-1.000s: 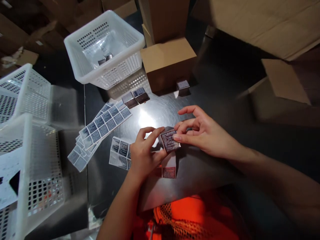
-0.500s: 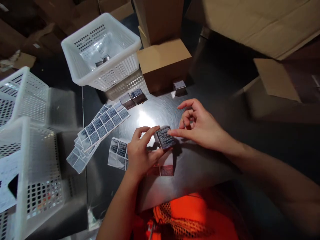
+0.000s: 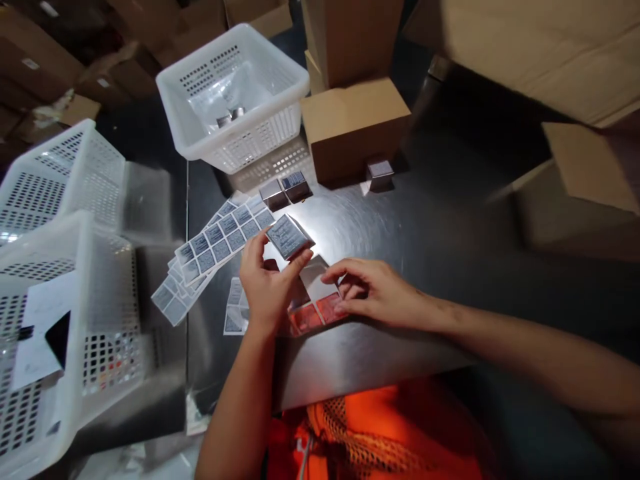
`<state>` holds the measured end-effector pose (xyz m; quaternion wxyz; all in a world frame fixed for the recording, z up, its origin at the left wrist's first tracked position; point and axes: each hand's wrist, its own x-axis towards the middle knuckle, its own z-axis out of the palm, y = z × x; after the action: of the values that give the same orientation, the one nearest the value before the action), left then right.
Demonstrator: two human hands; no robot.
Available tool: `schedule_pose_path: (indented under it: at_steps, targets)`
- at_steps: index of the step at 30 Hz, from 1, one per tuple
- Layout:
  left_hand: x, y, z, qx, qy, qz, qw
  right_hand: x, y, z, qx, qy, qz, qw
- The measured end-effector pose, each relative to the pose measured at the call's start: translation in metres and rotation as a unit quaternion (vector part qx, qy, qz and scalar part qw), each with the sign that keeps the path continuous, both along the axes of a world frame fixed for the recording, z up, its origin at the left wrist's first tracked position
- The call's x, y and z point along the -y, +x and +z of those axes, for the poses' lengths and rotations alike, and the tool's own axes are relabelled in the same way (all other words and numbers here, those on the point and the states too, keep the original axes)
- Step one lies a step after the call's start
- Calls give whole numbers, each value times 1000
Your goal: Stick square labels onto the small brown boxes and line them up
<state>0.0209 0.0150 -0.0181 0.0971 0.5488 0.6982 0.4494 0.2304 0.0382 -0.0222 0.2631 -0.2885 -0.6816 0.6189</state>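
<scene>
From my feed I see the left hand (image 3: 267, 283) raised over the shiny metal table (image 3: 400, 233), its thumb and fingers pinched around a small labelled box (image 3: 289, 237), which tilts with its printed label face up toward the camera. The box sits clear of the tabletop, just beside the long label sheets (image 3: 220, 240) that fan out to its left. The right hand (image 3: 373, 297) lies lower and nearer the table's front edge, fingers loosely spread and fingertips pressing down on a sheet with red-printed stickers (image 3: 320, 312); I cannot tell whether it grips the sheet or merely rests on it, since the fingers cover that edge. A shorter strip of labels (image 3: 234, 310) peeks out from under the left wrist. Farther back on the table two small boxes (image 3: 286, 190) stand touching each other, and a third small box (image 3: 379, 173) stands just against a brown cardboard carton (image 3: 353, 127). Behind the pair sits a white perforated basket (image 3: 235, 93) holding a clear bag with small dark items. Two more white baskets (image 3: 60, 267) stand at the left, one with a paper slip inside. An orange mesh vest (image 3: 370, 433) shows at the bottom.
</scene>
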Motion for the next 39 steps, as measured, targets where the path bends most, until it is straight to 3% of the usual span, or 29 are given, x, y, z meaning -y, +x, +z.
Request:
schedule_pose_path:
  at_steps: [2,5,8,12,18,20,23,26,29,32,35,39]
  targets:
    - [-1,0,2,-24,-4,13,1000,0,0,1,19,50,-7,999]
    - [-3,0,5,-57,-15,19,998,4,1,3,15,186,-32,982]
    - [-4,2,6,-61,-23,33,997,10,4,4,-3,293,-68,954]
    - [-3,2,6,-53,-29,53,997,14,8,7,-1,421,-50,906]
    - [-4,0,9,-34,-43,47,997,18,4,8,-20,559,-39,828]
    - [-5,-1,11,-8,-38,49,998,23,3,12,-51,565,-31,823]
    - [-4,1,12,65,-14,32,997,27,8,29,-125,450,23,884]
    - [0,5,11,158,-9,-56,986,19,20,46,-222,259,33,939]
    - [6,11,10,173,-18,-180,968,2,30,53,-253,134,-82,955]
    - [11,15,7,115,-25,-251,961,-13,34,49,-196,-3,-166,966]
    - [13,19,4,110,-35,-256,960,-19,36,45,-138,-108,-163,971]
    - [14,24,3,123,-28,-232,964,-14,35,46,-108,-170,-157,967]
